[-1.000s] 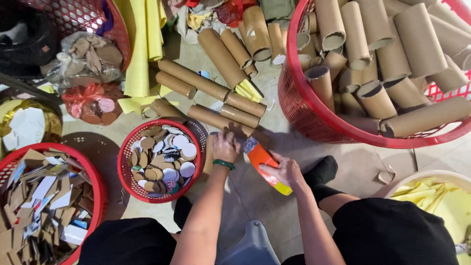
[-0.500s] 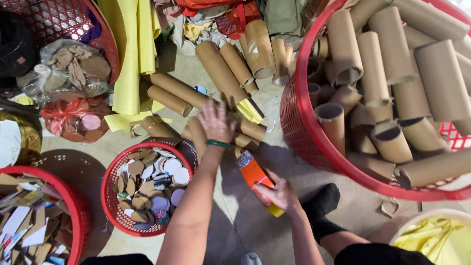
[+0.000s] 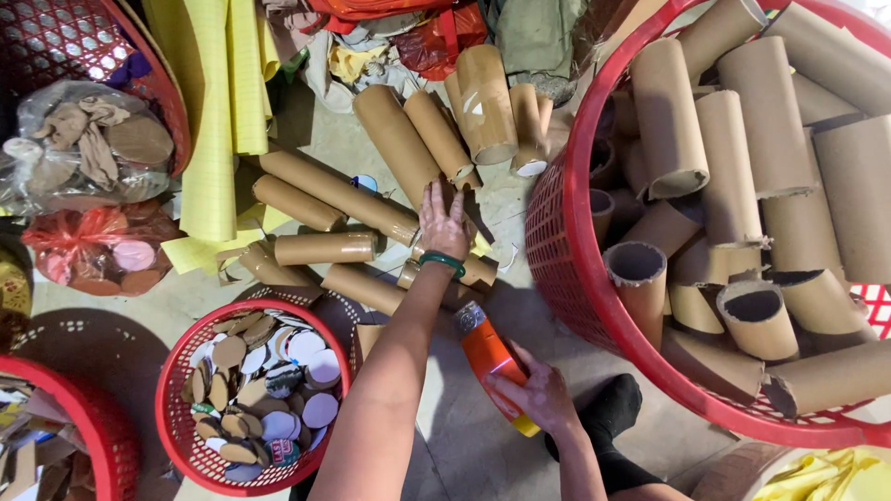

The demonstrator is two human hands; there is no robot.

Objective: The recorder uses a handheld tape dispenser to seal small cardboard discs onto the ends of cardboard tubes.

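The left hand (image 3: 444,223), fingers spread and palm down, rests on a brown cardboard tube (image 3: 339,197) that lies on the floor among a loose pile of similar tubes, just left of the large red basket (image 3: 566,278). A green band circles that wrist. The right hand (image 3: 541,397), nearer the person than the pile and below the large red basket's left rim, is closed around an orange tool (image 3: 490,364) with a yellow end and a grey tip; it looks like a utility knife, though the blade cannot be made out. The tool's tip points toward the tube pile and sits close to the left forearm. The large red basket is filled with upright and leaning cardboard tubes. Left of the forearm, well apart from the large red basket, stands a small red basket (image 3: 181,436) holding round cardboard discs (image 3: 264,380). Yellow sheets (image 3: 218,111) lie on the floor beyond the pile.
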